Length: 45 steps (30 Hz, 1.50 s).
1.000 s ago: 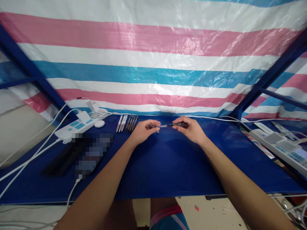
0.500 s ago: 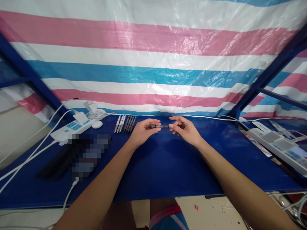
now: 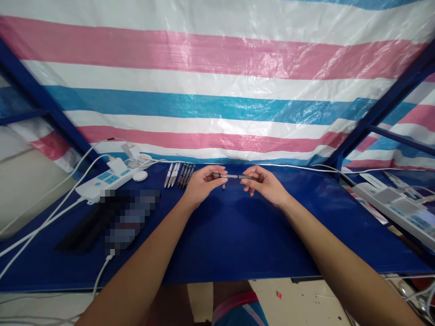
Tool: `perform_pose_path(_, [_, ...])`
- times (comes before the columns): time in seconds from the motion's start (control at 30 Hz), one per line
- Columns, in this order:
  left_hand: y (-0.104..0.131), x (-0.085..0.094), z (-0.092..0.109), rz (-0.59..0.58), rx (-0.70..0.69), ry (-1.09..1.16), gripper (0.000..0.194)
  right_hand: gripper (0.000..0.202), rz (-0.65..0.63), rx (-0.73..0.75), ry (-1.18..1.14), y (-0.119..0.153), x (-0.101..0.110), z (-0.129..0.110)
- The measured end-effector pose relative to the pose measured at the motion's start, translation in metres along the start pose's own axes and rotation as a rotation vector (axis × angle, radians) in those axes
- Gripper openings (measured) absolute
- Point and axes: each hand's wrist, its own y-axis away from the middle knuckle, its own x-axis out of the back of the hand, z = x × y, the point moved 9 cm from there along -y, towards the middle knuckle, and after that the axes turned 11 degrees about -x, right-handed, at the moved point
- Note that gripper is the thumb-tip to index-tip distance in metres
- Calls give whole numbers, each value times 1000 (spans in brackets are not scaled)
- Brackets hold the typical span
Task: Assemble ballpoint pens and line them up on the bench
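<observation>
A dark pen (image 3: pixel 232 176) with a clear middle lies level between my two hands, a little above the blue tabletop (image 3: pixel 231 240). My left hand (image 3: pixel 203 183) pinches its left end between thumb and fingers. At the other end, my right hand (image 3: pixel 263 183) grips it the same way, other fingers curled. A tiny part (image 3: pixel 224 186) shows just below the pen beside my left fingertips; I cannot make out what it is. Left of my left hand, white pens (image 3: pixel 171 174) and dark pens (image 3: pixel 185 174) lie side by side in a row.
At the left stand a white power strip (image 3: pixel 102 181) with plugs and a round white disc (image 3: pixel 140 175). Nearer me lie a blurred-out device (image 3: pixel 131 222) on a white cable and a black item (image 3: pixel 84 226). Another power strip (image 3: pixel 397 213) sits far right. Striped sheeting hangs behind.
The pen shows more of its length between my hands, its dark right part now visible. My hands stay in nearly the same place; the view has shifted slightly.
</observation>
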Motion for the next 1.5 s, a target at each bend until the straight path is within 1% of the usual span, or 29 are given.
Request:
perform_pose_path(0.07, [0,1,2,13,8,7,52,45,7,-9,6,0,0,1])
perform_pose_path(0.13, [1,1,3,20,11,10,52,44,6,-39,22,0,-1,3])
perform_pose_path(0.3, [1,0,3,17,2,13,49,56,26,-129,58,-3,-3,16])
perform_pose_path(0.4, [1,1,3,18,6,13,48,61,-2,-152,82,-4,-7,20])
perform_pose_path(0.5, [0,4,3,39,6,9,47,54,-45,-146,44,-1,-12,16])
perform_pose_path(0.57, [0,6,3,47,2,3,46,47,-41,-120,22,1,-12,11])
perform_pose_path(0.67, [-1,6,3,39,-5,-6,46,46,-36,-85,24,2,-11,5])
perform_pose_path(0.73, [-1,6,2,35,-11,-2,47,45,-53,-91,30,1,-12,8])
perform_pose_path(0.9, [0,5,1,26,-10,26,44,56,-64,-152,42,-4,-13,22])
perform_pose_path(1.0, [0,5,2,22,-5,28,43,59,-72,-176,57,-4,-14,25])
perform_pose_path(1.17, [0,7,4,37,-10,11,46,45,-63,-138,19,2,-14,12])
perform_pose_path(1.27, [-1,7,5,40,-16,22,44,43,-75,-139,20,2,-15,10])
perform_pose_path(1.5, [-1,7,4,37,-30,67,42,59,-97,-223,-58,-1,-20,26])
